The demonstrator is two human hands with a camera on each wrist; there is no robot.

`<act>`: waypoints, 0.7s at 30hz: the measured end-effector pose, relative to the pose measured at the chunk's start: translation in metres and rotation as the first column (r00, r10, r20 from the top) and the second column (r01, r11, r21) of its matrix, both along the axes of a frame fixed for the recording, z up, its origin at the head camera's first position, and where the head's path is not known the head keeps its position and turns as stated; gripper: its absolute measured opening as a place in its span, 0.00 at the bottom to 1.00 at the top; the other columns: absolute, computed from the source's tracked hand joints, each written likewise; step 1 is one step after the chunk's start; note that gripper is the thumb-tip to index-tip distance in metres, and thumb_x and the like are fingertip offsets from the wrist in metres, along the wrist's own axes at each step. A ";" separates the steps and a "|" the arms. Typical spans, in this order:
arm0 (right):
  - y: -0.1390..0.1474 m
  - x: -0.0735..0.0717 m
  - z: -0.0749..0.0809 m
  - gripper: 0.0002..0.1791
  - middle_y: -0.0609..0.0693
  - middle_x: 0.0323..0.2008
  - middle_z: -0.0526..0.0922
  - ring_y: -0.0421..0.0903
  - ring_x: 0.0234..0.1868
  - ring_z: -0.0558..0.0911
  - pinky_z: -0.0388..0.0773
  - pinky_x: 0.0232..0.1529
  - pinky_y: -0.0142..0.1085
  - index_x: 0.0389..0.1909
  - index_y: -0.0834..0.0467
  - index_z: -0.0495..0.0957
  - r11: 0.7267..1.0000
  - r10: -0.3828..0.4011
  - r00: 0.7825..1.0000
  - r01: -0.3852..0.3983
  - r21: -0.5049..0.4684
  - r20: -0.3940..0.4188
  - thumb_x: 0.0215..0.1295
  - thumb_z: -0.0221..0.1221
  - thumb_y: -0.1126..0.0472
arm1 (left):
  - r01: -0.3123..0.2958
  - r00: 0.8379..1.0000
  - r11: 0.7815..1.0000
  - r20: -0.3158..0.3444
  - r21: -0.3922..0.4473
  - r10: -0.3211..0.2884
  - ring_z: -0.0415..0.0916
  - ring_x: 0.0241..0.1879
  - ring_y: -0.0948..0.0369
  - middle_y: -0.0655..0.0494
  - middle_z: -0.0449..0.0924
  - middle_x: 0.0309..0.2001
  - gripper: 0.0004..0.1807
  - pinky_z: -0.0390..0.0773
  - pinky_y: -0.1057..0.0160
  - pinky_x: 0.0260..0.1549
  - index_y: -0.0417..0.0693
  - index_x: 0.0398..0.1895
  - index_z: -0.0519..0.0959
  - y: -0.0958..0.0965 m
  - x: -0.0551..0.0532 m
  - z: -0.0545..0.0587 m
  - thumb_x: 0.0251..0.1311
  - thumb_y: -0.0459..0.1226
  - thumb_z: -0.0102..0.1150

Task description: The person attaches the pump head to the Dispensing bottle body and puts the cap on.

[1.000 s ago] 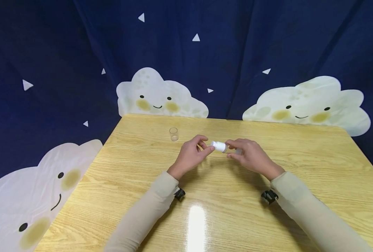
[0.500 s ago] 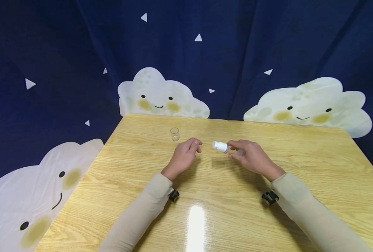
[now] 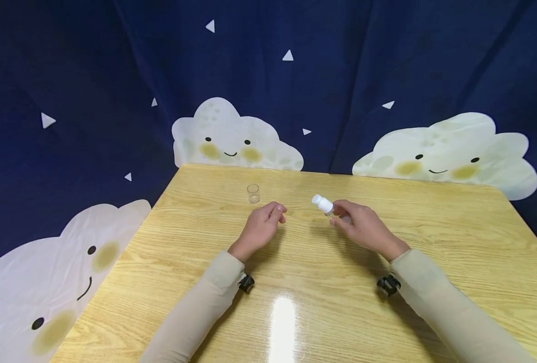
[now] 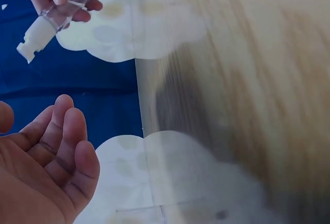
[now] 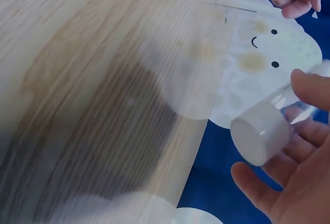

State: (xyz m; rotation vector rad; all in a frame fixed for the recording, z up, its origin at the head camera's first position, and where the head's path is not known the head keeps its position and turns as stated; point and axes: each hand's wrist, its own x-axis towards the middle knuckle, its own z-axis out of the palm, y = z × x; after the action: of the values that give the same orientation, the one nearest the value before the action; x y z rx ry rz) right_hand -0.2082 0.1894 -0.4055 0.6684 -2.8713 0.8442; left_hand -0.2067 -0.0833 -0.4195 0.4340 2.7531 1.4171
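My right hand [image 3: 363,225] grips a small clear pump bottle [image 3: 324,204] around its transparent body, above the table. The bottle tilts, its white pump head pointing up and to the left. In the right wrist view the bottle's white base [image 5: 258,133] shows between thumb and fingers. My left hand [image 3: 260,224] holds nothing, its fingers loosely bent, apart from the bottle and to its left. The left wrist view shows that bare palm and fingers [image 4: 54,157], with the pump head [image 4: 36,39] beyond them.
A clear open-topped cylinder [image 3: 253,194], like a small cup or cap, stands on the wooden table [image 3: 305,267] just beyond my left hand. Behind the table hangs a dark blue curtain [image 3: 250,65] printed with clouds.
My left hand has drawn back leftward from the pump head, its fingers leaving it. In my right hand the bottle has tilted from nearly level to pump head higher.
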 end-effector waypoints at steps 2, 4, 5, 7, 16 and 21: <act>0.001 -0.001 0.001 0.19 0.62 0.52 0.84 0.59 0.51 0.85 0.81 0.51 0.54 0.56 0.63 0.74 0.999 -0.013 1.000 0.014 -0.035 0.016 0.69 0.61 0.58 | 0.006 1.000 1.000 0.011 0.004 -0.006 0.71 0.27 0.61 0.55 0.84 0.39 0.22 0.72 0.63 0.30 0.49 0.52 0.80 -0.001 0.000 0.000 0.79 0.47 0.33; 0.000 -0.003 0.001 0.20 0.63 0.53 0.83 0.60 0.53 0.84 0.79 0.52 0.54 0.56 0.64 0.74 0.997 -0.029 0.999 0.031 -0.064 0.020 0.68 0.61 0.59 | 0.012 1.000 1.000 0.014 0.003 -0.012 0.71 0.26 0.61 0.54 0.84 0.40 0.22 0.71 0.63 0.29 0.50 0.52 0.80 -0.002 0.000 -0.001 0.79 0.47 0.34; 0.000 -0.004 0.002 0.20 0.63 0.52 0.83 0.60 0.53 0.83 0.79 0.52 0.54 0.56 0.64 0.74 0.996 -0.036 0.999 0.038 -0.078 0.017 0.68 0.61 0.59 | 0.014 1.000 1.000 0.013 0.001 -0.014 0.71 0.26 0.61 0.54 0.84 0.40 0.22 0.71 0.63 0.30 0.50 0.52 0.80 -0.002 0.000 -0.001 0.79 0.47 0.34; -0.002 -0.007 0.003 0.20 0.63 0.51 0.83 0.59 0.52 0.83 0.79 0.51 0.54 0.56 0.63 0.73 0.993 -0.047 0.999 0.048 -0.107 0.014 0.67 0.61 0.58 | 0.024 1.000 1.000 0.011 0.001 -0.024 0.71 0.25 0.61 0.52 0.85 0.41 0.21 0.72 0.63 0.29 0.50 0.53 0.80 -0.003 0.000 -0.001 0.79 0.47 0.36; -0.016 -0.021 0.000 0.22 0.60 0.45 0.83 0.58 0.48 0.84 0.81 0.47 0.49 0.60 0.61 0.72 0.975 -0.055 0.997 0.067 -0.213 0.061 0.70 0.60 0.57 | 0.066 0.998 0.998 0.018 0.014 -0.066 0.77 0.30 0.58 0.46 0.84 0.43 0.16 0.75 0.63 0.28 0.48 0.52 0.79 -0.003 0.003 -0.004 0.76 0.44 0.44; -0.024 -0.029 -0.004 0.20 0.55 0.44 0.86 0.53 0.44 0.81 0.75 0.44 0.42 0.55 0.57 0.76 0.958 -0.124 0.989 0.140 -0.252 0.076 0.68 0.62 0.51 | 0.078 0.997 0.997 0.019 0.014 -0.079 0.75 0.28 0.60 0.45 0.83 0.43 0.15 0.74 0.63 0.28 0.47 0.53 0.79 -0.002 0.004 -0.004 0.76 0.43 0.45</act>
State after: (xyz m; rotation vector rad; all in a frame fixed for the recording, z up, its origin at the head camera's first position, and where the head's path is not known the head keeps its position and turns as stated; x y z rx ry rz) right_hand -0.2373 0.1655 -0.4096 0.4246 -2.7477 1.2051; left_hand -0.2031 -0.0855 -0.4239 0.5195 2.6807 1.4152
